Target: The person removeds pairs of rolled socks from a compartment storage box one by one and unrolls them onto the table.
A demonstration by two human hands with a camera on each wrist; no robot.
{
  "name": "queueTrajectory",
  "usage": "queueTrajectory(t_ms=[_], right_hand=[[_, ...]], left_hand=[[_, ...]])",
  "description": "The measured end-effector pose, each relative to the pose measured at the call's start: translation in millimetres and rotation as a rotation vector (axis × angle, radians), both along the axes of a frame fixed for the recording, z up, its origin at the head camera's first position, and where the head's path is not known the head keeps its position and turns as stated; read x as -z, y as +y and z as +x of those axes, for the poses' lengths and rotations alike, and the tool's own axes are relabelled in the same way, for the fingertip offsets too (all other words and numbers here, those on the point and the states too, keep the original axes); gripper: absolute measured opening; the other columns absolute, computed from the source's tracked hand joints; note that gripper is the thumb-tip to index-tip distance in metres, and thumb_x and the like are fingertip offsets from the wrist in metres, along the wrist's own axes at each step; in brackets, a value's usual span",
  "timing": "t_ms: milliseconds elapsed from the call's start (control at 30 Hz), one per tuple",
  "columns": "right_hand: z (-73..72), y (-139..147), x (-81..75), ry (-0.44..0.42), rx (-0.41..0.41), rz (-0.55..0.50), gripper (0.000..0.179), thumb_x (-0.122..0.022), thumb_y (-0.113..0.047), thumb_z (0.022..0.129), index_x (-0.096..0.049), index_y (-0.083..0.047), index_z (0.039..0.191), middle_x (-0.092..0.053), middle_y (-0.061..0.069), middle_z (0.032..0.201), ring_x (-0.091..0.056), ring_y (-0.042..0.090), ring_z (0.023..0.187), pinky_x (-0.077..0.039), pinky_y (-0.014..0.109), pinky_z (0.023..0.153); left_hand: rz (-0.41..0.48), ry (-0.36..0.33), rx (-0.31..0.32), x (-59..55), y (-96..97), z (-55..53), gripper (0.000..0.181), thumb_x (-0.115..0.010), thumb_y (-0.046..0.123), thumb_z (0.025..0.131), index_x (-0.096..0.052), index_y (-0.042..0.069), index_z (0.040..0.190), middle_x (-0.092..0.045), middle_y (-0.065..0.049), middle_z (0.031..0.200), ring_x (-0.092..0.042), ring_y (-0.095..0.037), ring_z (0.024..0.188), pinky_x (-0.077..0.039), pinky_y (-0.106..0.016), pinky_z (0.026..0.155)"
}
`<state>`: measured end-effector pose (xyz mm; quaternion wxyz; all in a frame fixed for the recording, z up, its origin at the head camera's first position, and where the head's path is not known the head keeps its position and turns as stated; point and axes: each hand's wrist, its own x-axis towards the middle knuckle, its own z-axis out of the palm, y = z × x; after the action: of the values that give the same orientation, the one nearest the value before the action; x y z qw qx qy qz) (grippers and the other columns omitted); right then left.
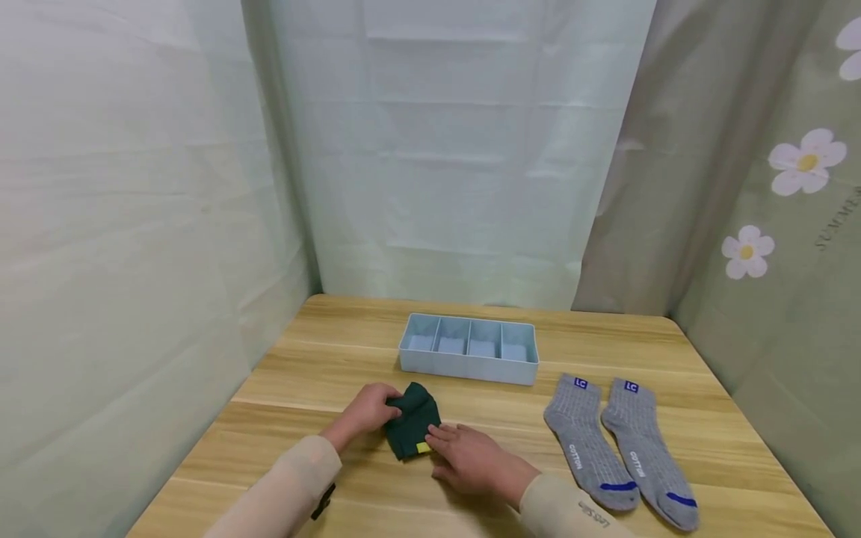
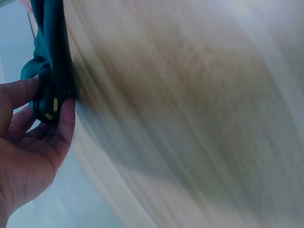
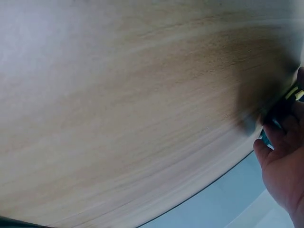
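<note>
A folded dark green sock (image 1: pixel 412 422) with a small yellow patch lies on the table in front of the blue divided box. At its left edge my left hand (image 1: pixel 368 407) pinches the fabric between thumb and fingers. The left wrist view shows the same hand (image 2: pixel 31 142) gripping the rolled layers of the sock (image 2: pixel 54 52). My right hand (image 1: pixel 471 457) rests with fairly straight fingers against the lower right edge, beside the yellow patch. In the right wrist view, the right hand (image 3: pixel 287 175) covers much of the sock.
A light blue box (image 1: pixel 468 365) with several compartments stands behind the sock. Two grey socks, the left one (image 1: pixel 588 441) and the right one (image 1: pixel 649 452), lie flat on the right of the wooden table (image 1: pixel 269 426). Pale curtains (image 1: pixel 444 187) surround the table's back and sides.
</note>
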<state>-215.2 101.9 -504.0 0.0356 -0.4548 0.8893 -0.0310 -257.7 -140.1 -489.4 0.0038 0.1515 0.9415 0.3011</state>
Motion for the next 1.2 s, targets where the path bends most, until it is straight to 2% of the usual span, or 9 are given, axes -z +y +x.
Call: queueTrajectory(t_ms=[133,233,433,567,800,933,1000,1100,1200], right_hand=[[-1.2,-0.8,-5.7,0.001,0.001,0.001,0.054,-0.058,-0.039,0.100,-0.052,-0.011,0.145,-0.045,0.005,0.151,-0.043,0.021,0.138,-0.039,0.042,0.109],[-2.2,-0.9,-8.3,0.005,-0.001,0.000,0.053,-0.059,-0.038,0.099,-0.053,-0.010,0.144,-0.046,0.006,0.150,-0.045,0.022,0.137,-0.040,0.042,0.108],[-2.8,-1.0,-6.9,-0.003,-0.009,-0.016,0.052,-0.060,-0.035,0.099,-0.054,-0.009,0.143,-0.048,0.008,0.149,-0.046,0.023,0.136,-0.042,0.042,0.106],[-1.8,-1.0,-4.0,-0.016,0.002,-0.023,0.051,-0.060,-0.036,0.099,-0.054,-0.009,0.142,-0.048,0.007,0.148,-0.046,0.022,0.136,-0.041,0.040,0.107],[-1.4,-8.9,4.1,-0.023,0.070,-0.109,0.046,-0.050,-0.040,0.103,-0.061,-0.010,0.136,-0.055,0.005,0.142,-0.053,0.021,0.130,-0.044,0.039,0.105],[-1.0,-21.5,8.0,0.041,0.163,-0.192,0.041,-0.051,-0.043,0.102,-0.073,-0.013,0.119,-0.068,0.003,0.125,-0.065,0.021,0.111,-0.053,0.038,0.092],[-0.7,-28.8,7.8,0.075,0.228,-0.225,0.037,-0.056,-0.044,0.100,-0.078,-0.014,0.102,-0.074,0.001,0.103,-0.069,0.018,0.093,-0.056,0.036,0.079],[-0.1,-39.5,6.4,0.148,0.300,-0.224,0.033,-0.065,-0.044,0.094,-0.076,-0.015,0.084,-0.069,-0.001,0.079,-0.065,0.016,0.073,-0.053,0.033,0.066],[1.0,-47.9,4.6,0.183,0.315,-0.197,0.030,-0.071,-0.041,0.090,-0.076,-0.012,0.091,-0.071,0.003,0.090,-0.066,0.018,0.084,-0.054,0.033,0.076]], left_hand=[[0.007,0.005,-0.051,-4.2,-2.0,-2.7,0.022,-0.077,0.002,0.081,-0.072,0.000,0.102,-0.069,-0.011,0.093,-0.064,-0.026,0.088,-0.053,-0.045,0.082],[0.042,0.044,-0.054,-2.7,-1.8,-4.5,0.024,-0.078,-0.001,0.080,-0.068,0.003,0.101,-0.066,-0.007,0.087,-0.061,-0.023,0.081,-0.052,-0.041,0.074],[0.016,0.135,0.030,2.7,1.3,-3.7,0.017,-0.075,-0.001,0.082,-0.070,0.001,0.099,-0.069,-0.012,0.097,-0.065,-0.030,0.093,-0.053,-0.047,0.082],[0.000,0.123,0.047,5.4,5.2,-4.0,0.023,-0.080,0.011,0.083,-0.071,-0.001,0.101,-0.070,-0.013,0.098,-0.065,-0.030,0.093,-0.053,-0.048,0.084],[0.050,0.092,-0.048,10.3,-4.6,-7.5,0.020,-0.080,0.006,0.081,-0.070,0.002,0.098,-0.070,-0.011,0.096,-0.065,-0.029,0.092,-0.053,-0.047,0.083],[0.076,0.054,-0.089,9.2,-9.0,-8.4,0.019,-0.080,0.005,0.081,-0.072,0.002,0.097,-0.070,-0.011,0.098,-0.065,-0.030,0.095,-0.052,-0.048,0.086],[0.080,0.037,-0.090,8.3,-9.9,-8.3,0.019,-0.080,0.005,0.080,-0.072,0.002,0.098,-0.071,-0.012,0.097,-0.065,-0.030,0.095,-0.052,-0.048,0.085],[0.086,0.015,-0.090,6.7,-10.2,-7.4,0.020,-0.081,0.005,0.080,-0.073,0.001,0.097,-0.071,-0.012,0.097,-0.065,-0.030,0.095,-0.053,-0.048,0.085],[0.092,-0.015,-0.098,4.2,-10.6,-7.7,0.020,-0.081,0.006,0.080,-0.073,0.002,0.099,-0.071,-0.011,0.098,-0.065,-0.028,0.094,-0.053,-0.047,0.085]])
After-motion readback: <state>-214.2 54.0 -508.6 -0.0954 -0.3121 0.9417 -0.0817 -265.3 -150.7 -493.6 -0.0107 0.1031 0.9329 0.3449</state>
